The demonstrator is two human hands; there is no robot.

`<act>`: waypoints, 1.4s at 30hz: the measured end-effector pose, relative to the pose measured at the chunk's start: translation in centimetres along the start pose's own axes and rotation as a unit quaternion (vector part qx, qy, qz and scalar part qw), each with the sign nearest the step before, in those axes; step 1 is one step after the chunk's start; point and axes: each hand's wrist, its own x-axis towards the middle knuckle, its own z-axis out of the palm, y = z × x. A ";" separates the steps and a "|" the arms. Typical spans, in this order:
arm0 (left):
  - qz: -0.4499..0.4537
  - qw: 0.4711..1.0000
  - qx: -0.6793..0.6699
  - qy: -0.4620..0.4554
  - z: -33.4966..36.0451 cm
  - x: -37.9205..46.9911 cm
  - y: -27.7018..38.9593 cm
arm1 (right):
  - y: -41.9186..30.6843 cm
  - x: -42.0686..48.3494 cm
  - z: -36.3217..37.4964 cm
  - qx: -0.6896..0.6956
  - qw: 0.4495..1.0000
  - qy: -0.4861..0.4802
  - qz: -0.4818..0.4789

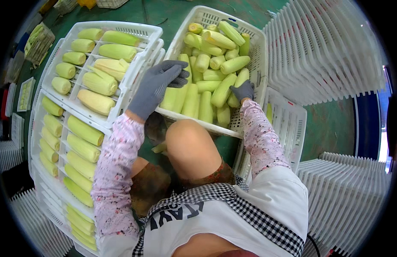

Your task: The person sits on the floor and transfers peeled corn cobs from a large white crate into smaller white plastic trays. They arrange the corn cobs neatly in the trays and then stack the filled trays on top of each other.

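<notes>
A white plastic crate [193,16] full of husked-in green corn ears stands before me, tilted slightly. My right hand [244,91], in a grey glove, reaches inside at the crate's right side and touches a corn ear [242,77]; its grip is partly hidden. My left hand [163,80], also gloved in grey, hovers over the crate's left edge with its fingers bent, and no ear shows in it. To the left, a white compartment tray [150,29] bears corn ears in two columns. Another such tray [64,128] with ears lies nearer to me.
Tall stacks of white trays [317,48] rise at the right, with another stack [346,192] lower right. A white tray [293,128] lies beside the crate. My knee [192,147] is close to the crate's near edge. A basket of corn [41,43] stands far left.
</notes>
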 end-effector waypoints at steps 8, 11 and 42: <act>-0.345 0.898 -0.272 -0.027 5.2 8.1 -13.8 | 0.1 -7.8 -0.8 0.500 0.854 -0.128 0.070; -0.245 0.941 -0.215 -0.091 4.8 10.1 -19.2 | -2.8 -8.5 -0.9 0.487 0.851 -0.190 -0.039; 0.093 0.919 -0.380 0.056 -4.0 4.8 -3.7 | -3.8 15.8 10.9 0.542 0.823 -0.053 0.164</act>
